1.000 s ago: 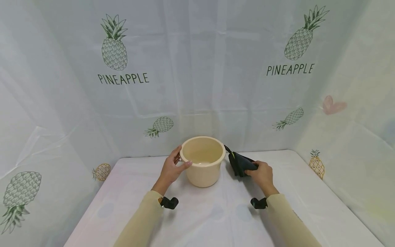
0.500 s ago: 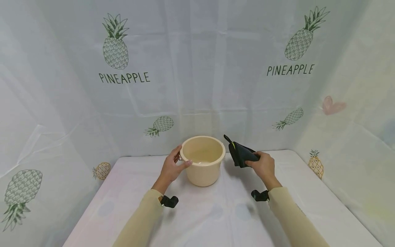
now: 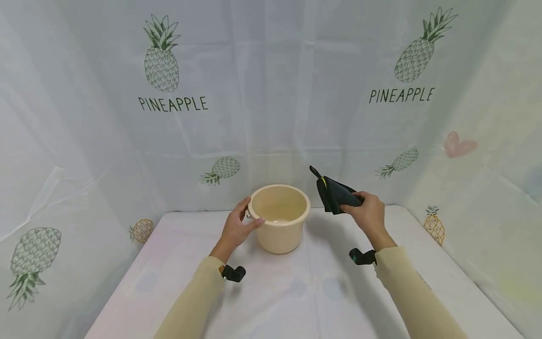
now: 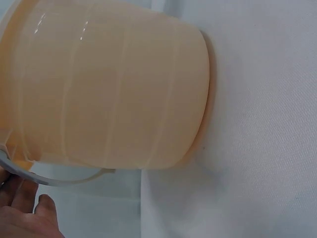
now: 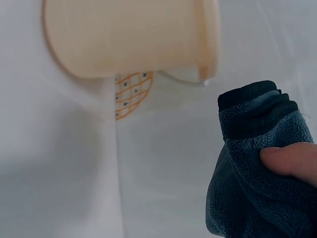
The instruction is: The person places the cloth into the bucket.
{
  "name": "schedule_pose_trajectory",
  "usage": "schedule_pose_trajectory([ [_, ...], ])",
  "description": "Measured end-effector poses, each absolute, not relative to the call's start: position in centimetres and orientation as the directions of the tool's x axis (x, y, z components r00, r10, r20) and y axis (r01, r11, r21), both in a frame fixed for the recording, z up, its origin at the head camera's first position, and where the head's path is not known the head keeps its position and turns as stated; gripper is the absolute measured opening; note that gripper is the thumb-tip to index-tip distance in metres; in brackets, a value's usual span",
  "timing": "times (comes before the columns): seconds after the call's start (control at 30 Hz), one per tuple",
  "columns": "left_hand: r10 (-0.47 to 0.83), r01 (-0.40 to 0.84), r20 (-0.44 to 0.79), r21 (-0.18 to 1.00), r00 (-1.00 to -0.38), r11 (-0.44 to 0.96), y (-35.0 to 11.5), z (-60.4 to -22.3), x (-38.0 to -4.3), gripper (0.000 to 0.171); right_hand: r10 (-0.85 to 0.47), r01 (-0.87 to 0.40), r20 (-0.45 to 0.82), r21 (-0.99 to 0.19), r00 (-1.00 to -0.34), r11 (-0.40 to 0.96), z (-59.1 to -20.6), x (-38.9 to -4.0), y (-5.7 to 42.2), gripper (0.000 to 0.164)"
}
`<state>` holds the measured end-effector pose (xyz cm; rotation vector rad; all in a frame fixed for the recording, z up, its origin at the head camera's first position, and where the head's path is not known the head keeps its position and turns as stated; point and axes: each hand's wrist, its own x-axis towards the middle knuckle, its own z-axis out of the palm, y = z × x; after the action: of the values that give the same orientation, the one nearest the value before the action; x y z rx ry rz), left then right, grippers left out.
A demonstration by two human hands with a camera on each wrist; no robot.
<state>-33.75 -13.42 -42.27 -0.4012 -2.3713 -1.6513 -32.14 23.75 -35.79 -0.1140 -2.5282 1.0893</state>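
Note:
A cream plastic bucket stands upright on the table, its mouth facing up. My left hand holds its left rim, with the thumb over the edge at the front and the fingers around the outer side. Beside those fingers, the bucket's grey handle hangs in the left wrist view. To the right of the bucket, my right hand pinches a folded dark blue towel and holds it in the air, apart from the bucket. A black loop sticks up from the towel's far corner. Inside the bucket, only a pale wall and bottom show.
The white-covered table stretches toward me in front of the bucket. Close behind it hangs a pale curtain printed with pineapples, and more of it encloses both sides.
My right hand has lifted the towel off the table and carried it up, slightly to the right. The left hand and the bucket stay in place.

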Motion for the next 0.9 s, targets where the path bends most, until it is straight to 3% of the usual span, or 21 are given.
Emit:
schedule_pose_trajectory([
  [0.9,0.102,0.358,0.344,0.880,-0.933,0.312,-13.5,-42.4,-33.6,0.095,0.223,-0.122,0.361,-0.726,-0.906,0.677,-31.8,-30.9,23.8,0.056],
])
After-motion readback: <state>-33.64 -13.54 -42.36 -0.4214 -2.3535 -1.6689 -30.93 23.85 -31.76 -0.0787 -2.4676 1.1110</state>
